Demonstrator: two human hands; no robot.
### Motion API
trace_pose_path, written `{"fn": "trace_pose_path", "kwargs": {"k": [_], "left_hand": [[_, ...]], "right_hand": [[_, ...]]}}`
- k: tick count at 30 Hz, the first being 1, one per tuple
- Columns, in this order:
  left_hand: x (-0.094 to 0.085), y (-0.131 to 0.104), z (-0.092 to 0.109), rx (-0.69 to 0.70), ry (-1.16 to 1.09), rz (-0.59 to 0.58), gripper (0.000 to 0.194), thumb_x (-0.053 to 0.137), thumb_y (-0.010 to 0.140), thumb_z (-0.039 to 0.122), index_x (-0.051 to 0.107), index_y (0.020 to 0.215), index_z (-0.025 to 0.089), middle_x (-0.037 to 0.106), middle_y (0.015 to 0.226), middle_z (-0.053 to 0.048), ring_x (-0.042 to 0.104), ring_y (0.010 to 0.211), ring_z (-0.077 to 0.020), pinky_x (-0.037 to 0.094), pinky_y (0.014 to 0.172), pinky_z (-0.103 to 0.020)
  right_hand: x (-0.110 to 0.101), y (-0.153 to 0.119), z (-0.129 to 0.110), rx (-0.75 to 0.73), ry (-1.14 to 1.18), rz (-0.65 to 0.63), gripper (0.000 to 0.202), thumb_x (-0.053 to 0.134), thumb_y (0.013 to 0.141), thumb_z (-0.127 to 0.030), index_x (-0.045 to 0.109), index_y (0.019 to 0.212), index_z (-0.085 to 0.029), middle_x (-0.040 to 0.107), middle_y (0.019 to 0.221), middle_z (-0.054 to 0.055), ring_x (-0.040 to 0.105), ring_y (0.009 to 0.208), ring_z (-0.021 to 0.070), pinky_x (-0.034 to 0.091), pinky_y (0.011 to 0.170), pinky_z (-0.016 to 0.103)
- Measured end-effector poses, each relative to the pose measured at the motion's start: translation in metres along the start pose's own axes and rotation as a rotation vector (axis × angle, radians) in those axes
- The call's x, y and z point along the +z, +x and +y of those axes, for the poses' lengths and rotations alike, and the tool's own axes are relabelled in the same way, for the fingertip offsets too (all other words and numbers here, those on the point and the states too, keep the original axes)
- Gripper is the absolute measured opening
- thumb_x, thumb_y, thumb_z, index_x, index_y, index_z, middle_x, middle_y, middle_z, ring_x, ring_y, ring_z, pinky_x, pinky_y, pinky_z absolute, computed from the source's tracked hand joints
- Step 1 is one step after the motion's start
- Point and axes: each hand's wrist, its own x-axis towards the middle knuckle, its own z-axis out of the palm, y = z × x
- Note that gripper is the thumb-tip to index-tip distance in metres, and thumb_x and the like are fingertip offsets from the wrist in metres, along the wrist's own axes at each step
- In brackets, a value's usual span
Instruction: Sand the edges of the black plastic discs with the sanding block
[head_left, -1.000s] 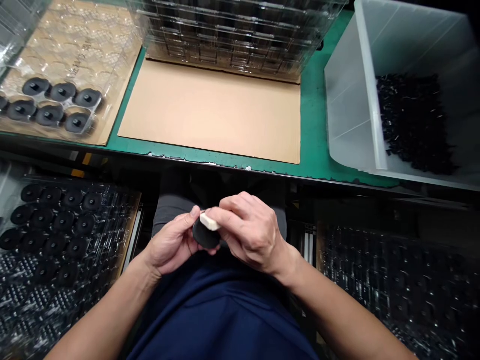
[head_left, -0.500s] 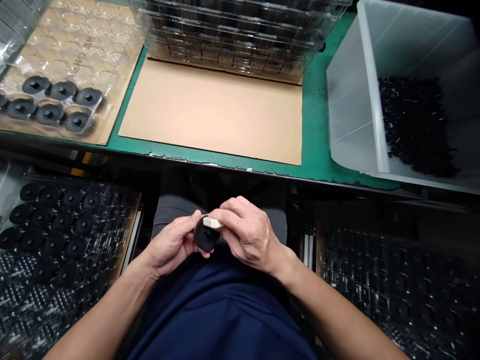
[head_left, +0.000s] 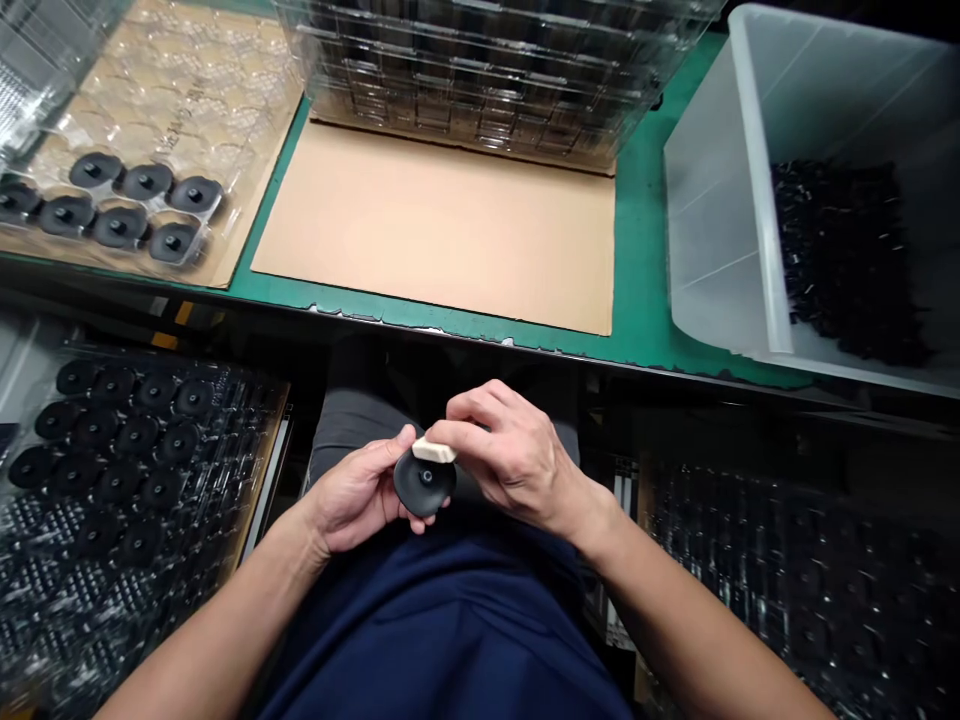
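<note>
The left hand [head_left: 358, 492] held a black disc [head_left: 424, 483] over the lap, just below the bench edge, fingers curled under it and the thumb on its rim. The disc's face, with a small hub at its centre, was tilted up toward the camera. The right hand [head_left: 510, 460] pinched a small white block [head_left: 434, 451] between thumb and forefinger — the block was touching the disc's upper edge.

On the green bench [head_left: 634, 300] lay a cardboard sheet [head_left: 442, 225], with a stack of clear trays [head_left: 487, 70] at its far edge. To the left, a clear tray [head_left: 172, 110] on another cardboard held two rows of black discs in its near corner. To the right stood a white bin [head_left: 720, 200] with a heap of small black parts [head_left: 847, 260] inside. Below the bench on the left sat a lower tray [head_left: 247, 400] with rows of discs; dark trays on the right were too dim to make out.
</note>
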Motion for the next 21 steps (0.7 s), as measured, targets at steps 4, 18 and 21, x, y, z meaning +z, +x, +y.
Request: {"fn": "trace_pose_path", "kwargs": {"k": [4,18,21], "left_hand": [[-0.003,0.002,-0.002,0.008,-0.002,-0.058,0.046,0.079,0.091,0.054,0.081,0.100,0.009,0.076,0.078,-0.016,0.074,0.063,-0.0237,0.064,0.054,-0.030],[0.012,0.004,0.004,0.533,-0.081,0.190,0.043,0.087,0.087,0.041,0.078,0.126,0.023,0.080,0.112,-0.008,0.077,0.097,-0.0203,0.065,0.086,-0.027],[0.017,0.006,0.003,0.658,-0.034,0.253,0.042,0.087,0.088,0.039,0.078,0.125,0.023,0.080,0.111,-0.009,0.076,0.105,-0.0197,0.061,0.089,-0.022]], "right_hand": [[-0.003,0.002,-0.004,-0.100,-0.020,-0.047,0.030,0.043,0.113,-0.025,0.072,0.120,-0.022,0.068,0.107,0.007,0.052,0.092,0.0202,0.040,0.075,0.037],[0.010,0.002,-0.018,0.316,-0.015,0.193,0.023,0.054,0.104,-0.023,0.064,0.085,-0.018,0.053,0.076,0.003,0.044,0.070,0.0173,0.035,0.067,0.037],[0.019,-0.003,-0.022,0.413,0.163,0.205,0.027,0.054,0.102,-0.024,0.055,0.076,-0.020,0.046,0.071,0.000,0.040,0.065,0.0151,0.033,0.063,0.035]]}}
